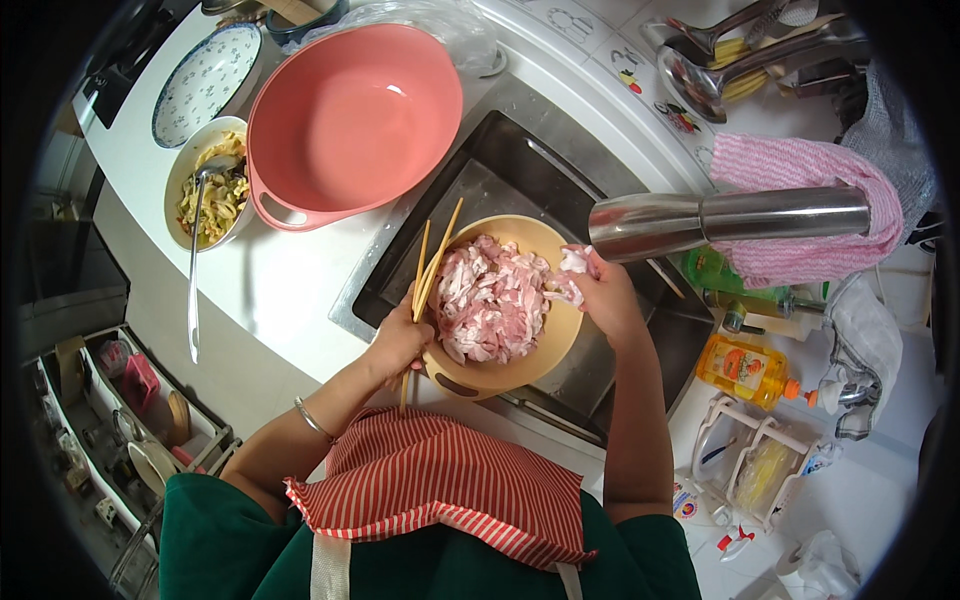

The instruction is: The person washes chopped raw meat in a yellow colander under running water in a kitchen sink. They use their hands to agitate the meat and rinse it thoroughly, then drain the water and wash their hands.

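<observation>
A yellow basin [564, 330] heaped with raw sliced meat [491, 300] is over the near part of the sink. My left hand [403, 337] is at the basin's left rim, gripping a pair of wooden chopsticks [427, 274] that point up and away from me. On the right side, my right hand [609, 296] pinches some slices of raw meat [574, 264] at the rim, apart from most of the heap. The steel faucet [652, 225] reaches in just beyond that hand and hides part of it.
Left of the dark sink [517, 172], a large pink basin [352, 120] stands on the white counter. Beside it are a bowl of food [214, 199] with a spoon and a patterned bowl [206, 86]. An orange detergent bottle [742, 371] stands right; an open drawer [135, 420] lies lower left.
</observation>
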The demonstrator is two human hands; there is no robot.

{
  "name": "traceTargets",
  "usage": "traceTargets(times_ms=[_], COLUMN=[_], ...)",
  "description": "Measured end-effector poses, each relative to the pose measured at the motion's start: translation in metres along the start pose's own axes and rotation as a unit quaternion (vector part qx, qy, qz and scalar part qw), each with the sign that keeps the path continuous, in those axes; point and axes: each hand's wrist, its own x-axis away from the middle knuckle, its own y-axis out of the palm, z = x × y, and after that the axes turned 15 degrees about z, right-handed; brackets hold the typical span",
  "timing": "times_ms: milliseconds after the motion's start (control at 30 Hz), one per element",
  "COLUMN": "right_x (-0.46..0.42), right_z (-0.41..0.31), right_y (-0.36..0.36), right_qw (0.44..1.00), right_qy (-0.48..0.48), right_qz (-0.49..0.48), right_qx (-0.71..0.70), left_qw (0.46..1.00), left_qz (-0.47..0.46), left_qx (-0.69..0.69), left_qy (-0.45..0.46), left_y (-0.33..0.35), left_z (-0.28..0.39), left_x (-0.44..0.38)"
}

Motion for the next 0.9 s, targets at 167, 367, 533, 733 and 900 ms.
traceTargets(times_ms=[167, 367, 533, 733, 900], right_x=[0.015, 0.039, 0.015, 0.003, -0.005], right_z=[-0.022, -0.012, 0.007, 0.024, 0.025], right_y=[-0.007, 0.023, 0.039, 0.076, 0.088], right_qw=[0.990, 0.960, 0.975, 0.926, 0.932], right_qy=[0.052, -0.036, -0.085, -0.212, -0.141], right_qz=[-0.064, -0.277, -0.153, 0.034, -0.029], right_qx=[-0.115, -0.028, 0.138, 0.310, 0.333], left_qw=[1.000, 1.000, 1.000, 1.000, 1.000], left_qz=[0.008, 0.011, -0.001, 0.003, -0.005], left_qx=[-0.007, -0.016, 0.010, -0.018, -0.005], left_qy=[-0.003, 0.001, 0.002, 0.008, 0.009], left_y=[-0.001, 0.000, 0.000, 0.000, -0.001], left_z=[-0.001, 0.001, 0.001, 0.000, 0.001], left_x=[-0.001, 0.001, 0.002, 0.001, 0.001])
